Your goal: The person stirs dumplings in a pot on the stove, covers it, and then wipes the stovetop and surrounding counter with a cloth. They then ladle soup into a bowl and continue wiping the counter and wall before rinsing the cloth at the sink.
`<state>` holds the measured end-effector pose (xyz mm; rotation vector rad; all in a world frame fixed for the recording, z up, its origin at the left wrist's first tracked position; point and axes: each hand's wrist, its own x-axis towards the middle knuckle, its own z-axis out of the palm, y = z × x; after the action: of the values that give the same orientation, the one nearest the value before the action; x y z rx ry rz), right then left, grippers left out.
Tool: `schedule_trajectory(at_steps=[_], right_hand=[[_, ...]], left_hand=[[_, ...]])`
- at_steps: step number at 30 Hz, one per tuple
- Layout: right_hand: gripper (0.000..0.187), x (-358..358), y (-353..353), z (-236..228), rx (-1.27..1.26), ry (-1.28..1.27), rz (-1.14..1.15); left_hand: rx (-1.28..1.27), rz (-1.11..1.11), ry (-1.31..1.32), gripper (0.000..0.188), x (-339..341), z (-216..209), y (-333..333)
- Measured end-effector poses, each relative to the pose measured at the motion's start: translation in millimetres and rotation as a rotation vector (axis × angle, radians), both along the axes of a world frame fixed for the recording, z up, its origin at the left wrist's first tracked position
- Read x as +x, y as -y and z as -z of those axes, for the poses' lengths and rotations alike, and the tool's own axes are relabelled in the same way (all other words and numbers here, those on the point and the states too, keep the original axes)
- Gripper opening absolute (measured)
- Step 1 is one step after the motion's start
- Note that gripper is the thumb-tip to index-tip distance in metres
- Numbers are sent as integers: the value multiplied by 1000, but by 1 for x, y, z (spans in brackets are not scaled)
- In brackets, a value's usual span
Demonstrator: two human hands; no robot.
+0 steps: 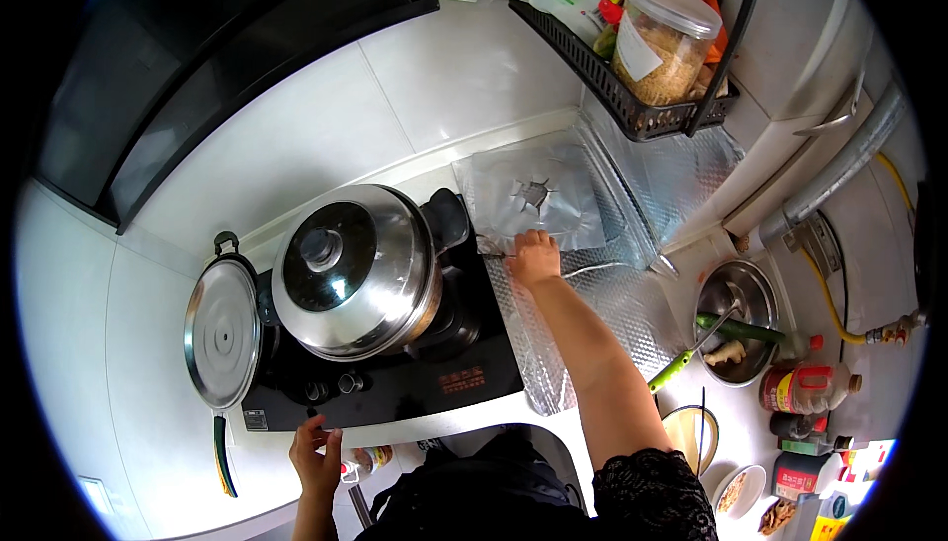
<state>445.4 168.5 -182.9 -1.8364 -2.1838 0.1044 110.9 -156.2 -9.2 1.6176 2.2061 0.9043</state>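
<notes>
My right hand (534, 259) reaches over the counter right of the stove, fingers curled down at the near edge of a clear, silvery sheet (571, 222) with a dark star-shaped opening. What lies under the fingertips is hidden. Beneath spreads a quilted foil mat (617, 306). My left hand (315, 456) hangs at the stove's front edge, below the knobs, thumb and fingers apart, holding nothing visible. On the black stove (395, 401) stands a large steel pot with a domed lid (380, 235) that has a dark glass centre.
A round flat pan (223, 336) sits left of the pot. Up right hangs a black basket (563, 45) with a jar (664, 42) and packets. At right stand a steel bowl (762, 361) holding a cucumber and ginger, a green-handled tool (673, 371), bottles (802, 387) and a small bowl (755, 483).
</notes>
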Motion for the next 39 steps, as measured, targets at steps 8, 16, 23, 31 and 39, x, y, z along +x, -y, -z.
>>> schedule_trajectory(at_steps=[8,16,23,31,39], right_hand=[[20,15,-20,33,76,133,-137],[25,48,-38,0,188,-517,184],[24,80,-20,-18,10,-677,182],[49,92,23,-1,-234,-232,126],[46,68,35,22,-85,11,-73]], left_hand=[[30,-20,-10,26,-3,-2,9],[24,19,3,25,-9,3,16],[22,99,49,28,-5,15,12],[63,186,3,31,-3,26,8],[16,136,47,30,-2,27,21]])
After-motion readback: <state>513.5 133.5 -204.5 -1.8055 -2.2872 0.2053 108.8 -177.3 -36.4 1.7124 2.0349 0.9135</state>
